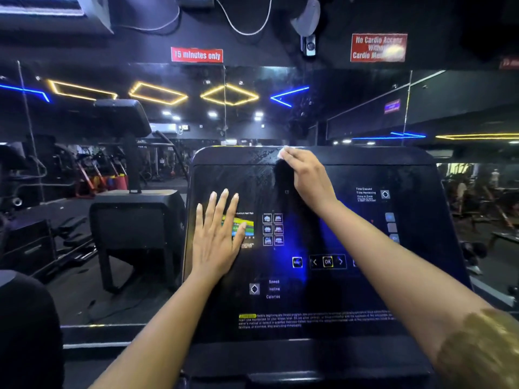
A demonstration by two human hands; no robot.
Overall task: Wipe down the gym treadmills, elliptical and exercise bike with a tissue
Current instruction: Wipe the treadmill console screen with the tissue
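Head view looks down on a dark treadmill console [415,248], judged a treadmill from its printed words. The right hand [307,175] reaches to twelve o'clock on the panel, its fingers [293,157] curled over a small white tissue [281,153] and pressing it against the top rim; the tissue thus sits at the upper edge, mostly hidden under the hand. Smeared streaks on the glossy face at nine o'clock of that hand read as ground already wiped.

The left hand [217,237] lies flat at nine o'clock of the panel, its fingers [224,203] straight, spread and gripping nothing; it probably braces the body and steadies the console while the other arm stretches. It partly covers a small coloured chart whose heading ends "Heart Rate".

Legible writing: "Speed", "Incline", "Calories" toward six o'clock; an "OK" key [327,261] between two arrows; "Time Elapsed" and "Time Remaining" at two o'clock. The warning paragraph along the bottom is too small to read, and no brand shows.

On the wall above, at twelve o'clock, a red sign [197,55] says "15 minutes only"; at one o'clock a second sign [378,48] begins "No Cardio Access", the rest lost to glare.
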